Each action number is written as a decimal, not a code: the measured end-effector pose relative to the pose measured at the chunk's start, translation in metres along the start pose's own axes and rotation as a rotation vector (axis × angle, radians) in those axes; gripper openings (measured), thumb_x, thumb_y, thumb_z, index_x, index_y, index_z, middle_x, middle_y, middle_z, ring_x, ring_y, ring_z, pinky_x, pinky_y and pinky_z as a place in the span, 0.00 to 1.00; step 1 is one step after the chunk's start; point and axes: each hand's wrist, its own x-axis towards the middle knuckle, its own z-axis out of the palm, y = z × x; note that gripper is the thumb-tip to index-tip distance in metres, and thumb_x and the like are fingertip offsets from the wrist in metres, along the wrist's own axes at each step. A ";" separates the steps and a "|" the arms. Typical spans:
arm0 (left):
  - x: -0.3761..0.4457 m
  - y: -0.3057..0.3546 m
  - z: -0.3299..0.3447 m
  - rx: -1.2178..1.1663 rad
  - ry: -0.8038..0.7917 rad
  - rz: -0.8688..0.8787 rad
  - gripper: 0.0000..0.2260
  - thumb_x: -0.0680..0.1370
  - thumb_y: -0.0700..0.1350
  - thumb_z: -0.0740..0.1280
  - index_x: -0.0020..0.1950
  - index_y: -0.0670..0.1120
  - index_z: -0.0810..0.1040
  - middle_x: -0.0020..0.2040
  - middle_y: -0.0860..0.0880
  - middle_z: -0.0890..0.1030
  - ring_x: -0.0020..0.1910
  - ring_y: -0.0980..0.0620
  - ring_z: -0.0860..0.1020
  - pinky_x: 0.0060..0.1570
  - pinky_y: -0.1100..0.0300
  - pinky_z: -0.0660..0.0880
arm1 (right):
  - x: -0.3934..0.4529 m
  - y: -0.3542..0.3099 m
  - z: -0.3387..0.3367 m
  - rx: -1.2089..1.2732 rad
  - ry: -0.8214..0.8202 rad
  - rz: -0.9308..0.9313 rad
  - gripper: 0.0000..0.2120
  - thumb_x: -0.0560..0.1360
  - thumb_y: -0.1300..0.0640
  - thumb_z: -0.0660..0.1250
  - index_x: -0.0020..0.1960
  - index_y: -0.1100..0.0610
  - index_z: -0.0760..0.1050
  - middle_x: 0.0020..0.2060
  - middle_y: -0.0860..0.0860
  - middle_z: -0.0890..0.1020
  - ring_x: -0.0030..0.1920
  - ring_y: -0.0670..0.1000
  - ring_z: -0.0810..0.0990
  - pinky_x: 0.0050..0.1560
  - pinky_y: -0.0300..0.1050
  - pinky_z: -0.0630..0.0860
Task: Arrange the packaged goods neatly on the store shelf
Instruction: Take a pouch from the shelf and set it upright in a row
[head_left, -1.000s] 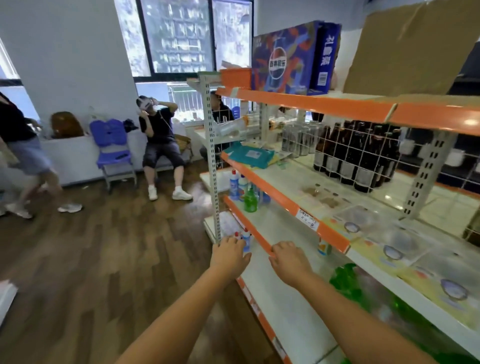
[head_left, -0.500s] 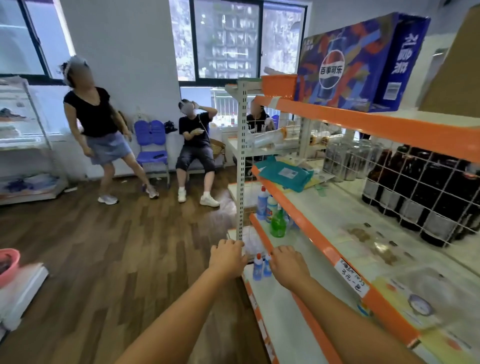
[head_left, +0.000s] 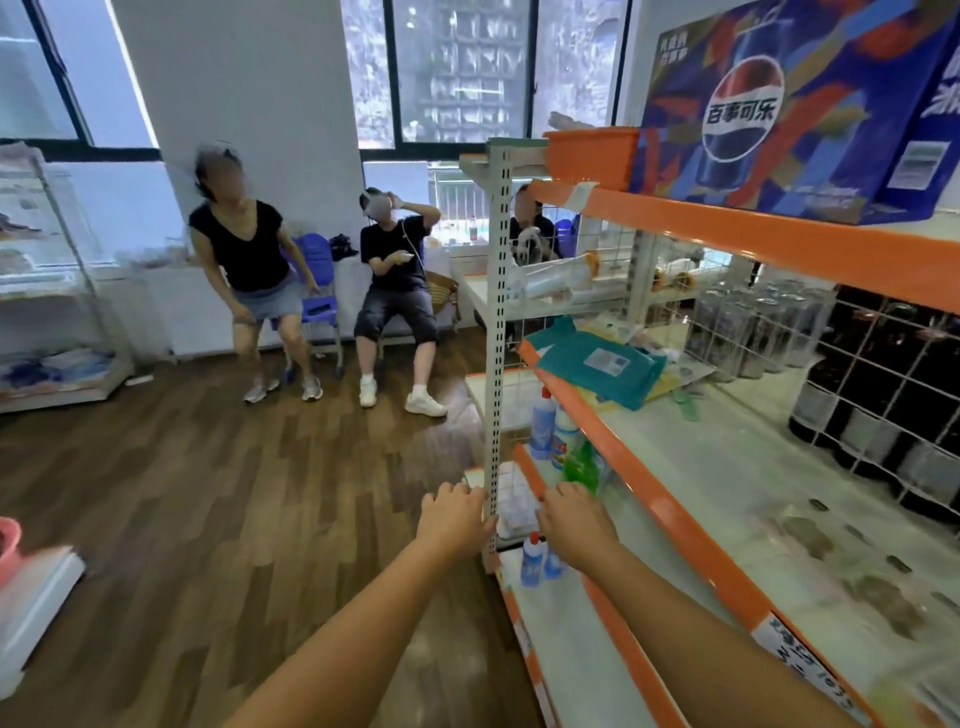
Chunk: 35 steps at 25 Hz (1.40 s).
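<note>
Two small white bottles with blue labels (head_left: 532, 561) stand at the front corner of the bottom white shelf board (head_left: 571, 639), just below both outstretched hands. The left hand (head_left: 453, 519) sits against the perforated metal upright (head_left: 497, 322), fingers curled with nothing visibly held; the right hand (head_left: 574, 522) hangs knuckles-up, curled, its grasp hidden. Taller spray bottles (head_left: 558, 436) stand behind. Compared with half a second ago, the view has swung left and the standing person is nearer the chair.

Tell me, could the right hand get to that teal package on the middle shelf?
Probably yes. The right hand sits below, by the lower shelf, and the teal package lies at the open orange front edge above, nothing blocking; it would need raising.
</note>
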 end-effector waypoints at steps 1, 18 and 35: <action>0.016 -0.008 -0.004 0.009 0.003 0.016 0.20 0.80 0.55 0.57 0.70 0.50 0.67 0.68 0.47 0.71 0.68 0.46 0.67 0.66 0.49 0.63 | 0.016 -0.001 -0.001 0.011 0.004 0.027 0.15 0.81 0.53 0.52 0.63 0.57 0.70 0.61 0.54 0.73 0.63 0.54 0.69 0.62 0.46 0.65; 0.225 -0.015 -0.001 0.043 -0.028 0.294 0.19 0.81 0.54 0.56 0.69 0.50 0.68 0.68 0.48 0.71 0.67 0.47 0.68 0.64 0.50 0.66 | 0.184 0.083 -0.011 -0.020 0.090 0.335 0.16 0.80 0.51 0.54 0.63 0.57 0.71 0.61 0.54 0.74 0.62 0.56 0.70 0.59 0.48 0.68; 0.372 0.011 0.021 0.102 -0.086 0.256 0.20 0.81 0.55 0.55 0.72 0.51 0.66 0.69 0.48 0.71 0.69 0.45 0.66 0.65 0.50 0.64 | 0.324 0.222 -0.020 0.048 0.041 0.450 0.17 0.81 0.50 0.54 0.66 0.57 0.67 0.64 0.55 0.71 0.65 0.57 0.67 0.64 0.52 0.67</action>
